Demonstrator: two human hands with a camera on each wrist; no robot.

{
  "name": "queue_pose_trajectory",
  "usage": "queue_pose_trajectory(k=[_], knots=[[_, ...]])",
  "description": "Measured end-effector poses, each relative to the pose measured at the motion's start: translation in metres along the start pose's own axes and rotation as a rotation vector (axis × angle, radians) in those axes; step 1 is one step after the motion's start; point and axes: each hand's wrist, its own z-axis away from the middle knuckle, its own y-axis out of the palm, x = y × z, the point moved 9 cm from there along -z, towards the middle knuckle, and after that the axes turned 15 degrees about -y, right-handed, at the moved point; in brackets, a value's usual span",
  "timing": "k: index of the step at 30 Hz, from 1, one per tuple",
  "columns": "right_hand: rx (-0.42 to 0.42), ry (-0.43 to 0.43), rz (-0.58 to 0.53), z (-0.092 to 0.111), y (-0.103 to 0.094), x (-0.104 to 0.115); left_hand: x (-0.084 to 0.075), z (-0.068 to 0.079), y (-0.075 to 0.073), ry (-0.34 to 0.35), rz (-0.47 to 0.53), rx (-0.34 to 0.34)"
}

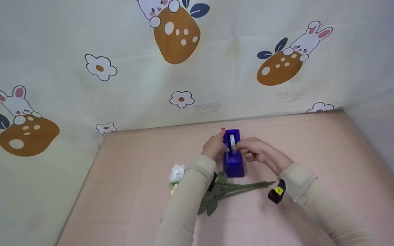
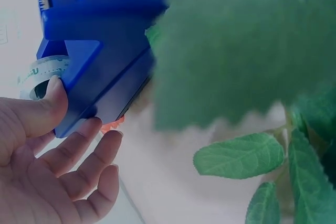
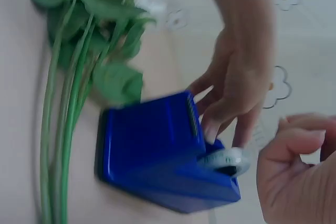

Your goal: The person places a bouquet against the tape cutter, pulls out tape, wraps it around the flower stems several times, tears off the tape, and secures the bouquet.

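On the table stands a blue tape dispenser with a roll of tape in its slot. My left hand grips the dispenser's left side at the roll. In the left wrist view its thumb lies beside the roll and its fingers touch the lower wall. My right hand is to the right of the roll, thumb and fingers curled. Seen from the right wrist, a gap separates this hand from the tape roll, and nothing shows between its fingers.
Nearer me lie green flower stems with leaves, and a white flower beside my left sleeve. A small orange-red piece shows at the dispenser's far left. Patterned cloth rises behind the table.
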Motion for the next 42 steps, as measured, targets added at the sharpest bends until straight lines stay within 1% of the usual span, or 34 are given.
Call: queue_pose_trajectory(k=[1, 3, 6, 11, 14, 17, 19, 21, 28, 32, 36, 39, 42], knots=[[0.023, 0.01, -0.001, 0.001, 0.002, 0.0, 0.0, 0.0, 0.0, 0.004, -0.005, -0.003], [0.057, 0.057, -0.02, 0.006, 0.005, -0.006, -0.001, 0.0, -0.001, 0.01, -0.02, -0.012], [0.048, 0.095, -0.096, 0.011, 0.007, -0.017, -0.003, 0.0, -0.002, 0.013, -0.041, -0.025], [0.027, 0.114, -0.185, 0.016, 0.008, -0.027, -0.007, 0.0, -0.003, -0.017, -0.071, -0.051], [0.049, 0.129, -0.225, 0.02, 0.011, -0.031, -0.006, 0.0, -0.001, -0.021, -0.107, -0.072], [0.083, 0.145, -0.26, 0.027, 0.015, -0.034, -0.007, 0.001, 0.0, -0.014, -0.125, -0.076], [0.097, 0.152, -0.292, 0.032, 0.017, -0.035, -0.007, 0.001, 0.0, -0.01, -0.119, -0.073], [0.122, 0.155, -0.299, 0.038, 0.02, -0.035, -0.007, 0.001, 0.0, -0.013, -0.11, -0.071], [0.207, 0.124, -0.256, 0.055, 0.026, -0.04, -0.004, 0.003, 0.0, -0.015, -0.086, -0.069], [0.212, 0.093, -0.227, 0.062, 0.025, -0.044, -0.002, 0.002, 0.002, -0.013, -0.079, -0.065], [0.239, 0.072, -0.178, 0.069, 0.028, -0.048, 0.0, 0.001, 0.002, -0.024, -0.057, -0.058], [0.234, 0.056, -0.122, 0.073, 0.026, -0.051, -0.001, 0.001, 0.0, -0.024, -0.047, -0.053], [0.213, 0.019, -0.041, 0.074, 0.021, -0.053, -0.003, 0.001, -0.001, -0.027, -0.059, -0.055]])
